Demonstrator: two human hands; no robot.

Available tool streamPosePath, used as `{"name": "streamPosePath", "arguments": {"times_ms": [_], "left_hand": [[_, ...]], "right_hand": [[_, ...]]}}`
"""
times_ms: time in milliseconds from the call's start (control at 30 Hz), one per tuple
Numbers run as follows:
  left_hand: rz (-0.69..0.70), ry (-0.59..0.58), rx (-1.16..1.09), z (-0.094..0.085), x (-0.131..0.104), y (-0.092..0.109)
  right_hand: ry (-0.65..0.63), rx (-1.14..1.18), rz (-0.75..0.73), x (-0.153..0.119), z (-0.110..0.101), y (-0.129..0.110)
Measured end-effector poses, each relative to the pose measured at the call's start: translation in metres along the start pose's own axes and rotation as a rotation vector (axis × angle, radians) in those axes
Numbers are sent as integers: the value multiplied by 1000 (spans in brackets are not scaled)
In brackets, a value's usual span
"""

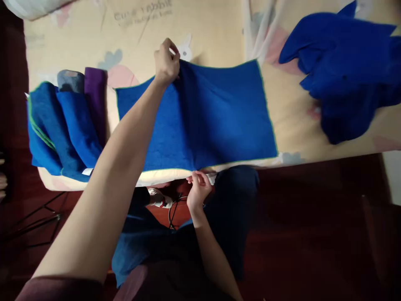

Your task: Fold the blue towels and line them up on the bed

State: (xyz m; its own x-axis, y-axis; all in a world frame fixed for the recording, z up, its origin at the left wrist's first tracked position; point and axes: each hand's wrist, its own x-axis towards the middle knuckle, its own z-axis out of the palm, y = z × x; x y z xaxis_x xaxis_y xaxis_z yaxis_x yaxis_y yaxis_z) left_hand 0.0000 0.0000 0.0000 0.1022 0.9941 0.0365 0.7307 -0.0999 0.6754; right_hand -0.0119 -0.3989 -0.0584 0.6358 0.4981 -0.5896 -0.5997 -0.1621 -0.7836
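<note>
A blue towel (219,117) with a thin green hem lies spread flat on the cream patterned bed (213,37). My left hand (166,62) reaches across it and pinches its far edge near the middle. My right hand (198,189) pinches the near edge at the bed's front side, close to my body. A crease runs through the towel between the two hands.
A stack of folded blue, grey and purple cloths (67,121) sits at the left end of the bed. A heap of loose blue cloths (344,67) lies at the right. A white sheer cloth (260,29) hangs at the back. Dark floor (313,234) lies below the bed edge.
</note>
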Motion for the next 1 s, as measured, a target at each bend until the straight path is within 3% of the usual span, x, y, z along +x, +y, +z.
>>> {"name": "streamPosePath", "arguments": {"times_ms": [100,167,333,500,667,833,1000], "left_hand": [[15,-1,-57,-27,-6,15],[29,16,-99,-54,-13,30],[44,73,-257,-153,-54,74],[138,108,-492,-270,-120,94],[257,221,-616,-362,-191,86],[282,339,-589,-416,-240,76],[283,406,-608,-438,-268,67]], "right_hand": [[-13,6,-114,-4,-2,1],[-2,19,-190,-7,-4,-4],[55,-26,-454,-10,-21,-45],[-40,-23,-761,-2,-32,-138],[-143,-53,-1078,-11,-13,-262],[-333,-120,-1190,-39,27,-364],[-334,-213,-1291,-64,55,-413]]}}
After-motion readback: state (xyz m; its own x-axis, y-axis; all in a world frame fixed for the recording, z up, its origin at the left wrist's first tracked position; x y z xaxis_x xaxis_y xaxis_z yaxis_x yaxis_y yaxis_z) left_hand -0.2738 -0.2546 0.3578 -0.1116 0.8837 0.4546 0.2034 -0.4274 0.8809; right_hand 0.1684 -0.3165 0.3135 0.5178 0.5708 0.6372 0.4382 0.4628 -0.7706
